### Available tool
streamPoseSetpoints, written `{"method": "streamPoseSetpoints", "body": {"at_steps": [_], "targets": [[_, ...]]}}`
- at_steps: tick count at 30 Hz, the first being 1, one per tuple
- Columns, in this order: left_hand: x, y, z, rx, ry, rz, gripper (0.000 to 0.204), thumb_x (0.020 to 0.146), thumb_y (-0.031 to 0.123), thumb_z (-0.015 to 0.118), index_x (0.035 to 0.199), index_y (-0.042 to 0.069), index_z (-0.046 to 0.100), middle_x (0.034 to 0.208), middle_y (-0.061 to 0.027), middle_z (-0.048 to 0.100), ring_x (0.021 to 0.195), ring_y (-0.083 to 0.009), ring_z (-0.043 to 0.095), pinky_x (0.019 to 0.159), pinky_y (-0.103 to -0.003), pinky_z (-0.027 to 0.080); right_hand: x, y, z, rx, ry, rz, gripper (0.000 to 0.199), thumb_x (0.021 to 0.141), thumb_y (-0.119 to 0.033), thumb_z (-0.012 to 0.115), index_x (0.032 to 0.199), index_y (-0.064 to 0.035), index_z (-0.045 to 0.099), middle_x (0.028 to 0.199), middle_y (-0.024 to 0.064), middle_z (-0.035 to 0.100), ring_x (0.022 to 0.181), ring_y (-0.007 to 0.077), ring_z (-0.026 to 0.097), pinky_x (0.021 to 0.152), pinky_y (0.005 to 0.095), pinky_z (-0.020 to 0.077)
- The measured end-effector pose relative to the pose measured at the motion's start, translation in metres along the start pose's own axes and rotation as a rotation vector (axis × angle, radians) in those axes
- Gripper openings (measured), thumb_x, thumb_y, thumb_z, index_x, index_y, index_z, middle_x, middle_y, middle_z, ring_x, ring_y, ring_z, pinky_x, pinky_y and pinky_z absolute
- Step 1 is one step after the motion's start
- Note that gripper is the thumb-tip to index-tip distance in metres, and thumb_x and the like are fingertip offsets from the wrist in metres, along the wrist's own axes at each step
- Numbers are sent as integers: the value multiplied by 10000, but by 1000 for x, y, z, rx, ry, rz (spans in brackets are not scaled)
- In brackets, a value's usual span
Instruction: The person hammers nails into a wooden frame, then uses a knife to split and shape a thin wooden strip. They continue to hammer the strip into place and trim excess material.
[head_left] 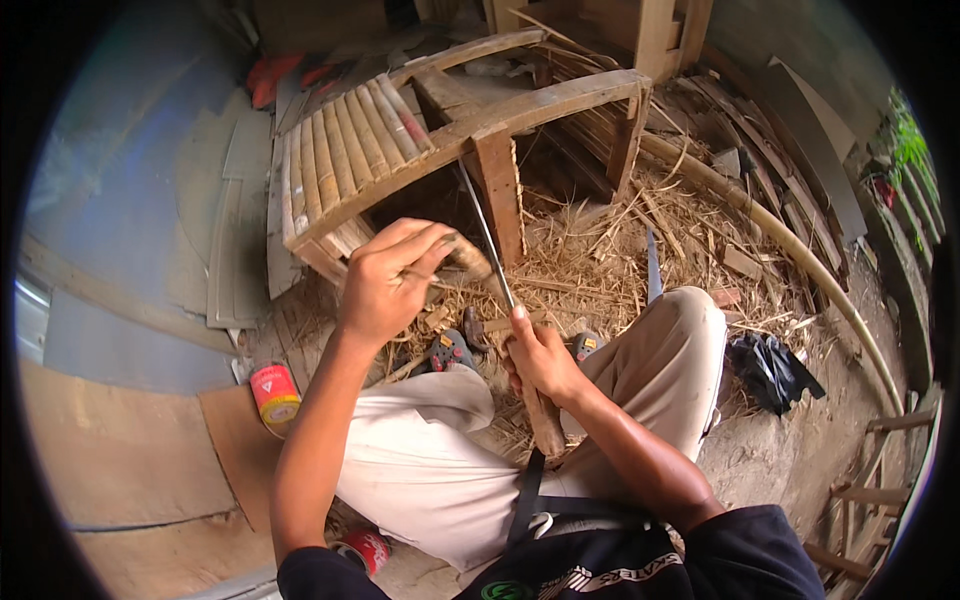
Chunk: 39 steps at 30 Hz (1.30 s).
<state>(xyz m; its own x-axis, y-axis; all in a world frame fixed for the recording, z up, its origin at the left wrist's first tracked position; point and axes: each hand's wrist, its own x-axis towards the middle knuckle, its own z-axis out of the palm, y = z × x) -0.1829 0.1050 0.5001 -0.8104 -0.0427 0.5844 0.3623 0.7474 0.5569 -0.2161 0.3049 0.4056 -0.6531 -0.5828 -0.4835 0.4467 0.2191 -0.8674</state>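
Note:
My right hand (540, 355) is wrapped round the long wooden handle (545, 425) of a knife, whose butt end reaches back toward my lap. From that hand the narrow knife blade (480, 215) points away and slightly left. My left hand (390, 280) is closed, with a short piece of bamboo (470, 258) between its fingers. That piece's far end lies close beside the blade; whether they touch I cannot tell. Beyond both hands stands a wooden frame (560, 103), partly covered by a row of bamboo slats (345, 145).
Shavings and offcuts (590, 250) litter the floor between my feet and the frame. A long bamboo pole (800, 250) curves along the right, near a black plastic bag (775, 370). To my left stands a red and yellow can (273, 392). A saw-like blade (654, 265) rises behind my right knee.

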Motion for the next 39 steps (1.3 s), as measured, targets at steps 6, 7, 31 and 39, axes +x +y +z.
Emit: {"method": "streamPoseSetpoints", "body": {"at_steps": [6, 7, 31, 39], "targets": [[-8, -13, -14, -79, -13, -148, 202, 944, 73, 662, 1111, -31, 709, 1030, -89, 693, 741, -99, 627, 589, -237, 539, 9, 41, 12, 48, -54, -216, 592, 1050, -530, 378, 762, -27, 502, 618, 22, 482, 491, 139, 511, 461, 314, 429], [-7, -14, -16, -37, -28, -156, 201, 946, 71, 659, 1111, -33, 707, 1027, -90, 692, 740, -99, 625, 592, -237, 539, 16, 48, 12, 6, -104, -334, 587, 1052, -521, 383, 754, -29, 500, 610, 18, 474, 488, 141, 508, 460, 314, 428], [34, -14, -33, 349, -66, -286, 243, 953, 146, 644, 1071, -63, 683, 876, -160, 695, 700, -251, 640, 692, -328, 498, 124, 190, -18, -190, 241, 437, 719, 1039, -549, 333, 701, 23, 607, 579, 140, 611, 500, 263, 632, 498, 383, 496], [15, -19, -29, 435, -118, -375, 353, 1003, 228, 533, 794, -56, 537, 722, -224, 579, 666, -402, 567, 626, -455, 426, 46, 97, 17, -150, 6, -16, 626, 1033, -524, 415, 896, 48, 629, 730, 157, 645, 683, 259, 635, 665, 419, 499]]}}
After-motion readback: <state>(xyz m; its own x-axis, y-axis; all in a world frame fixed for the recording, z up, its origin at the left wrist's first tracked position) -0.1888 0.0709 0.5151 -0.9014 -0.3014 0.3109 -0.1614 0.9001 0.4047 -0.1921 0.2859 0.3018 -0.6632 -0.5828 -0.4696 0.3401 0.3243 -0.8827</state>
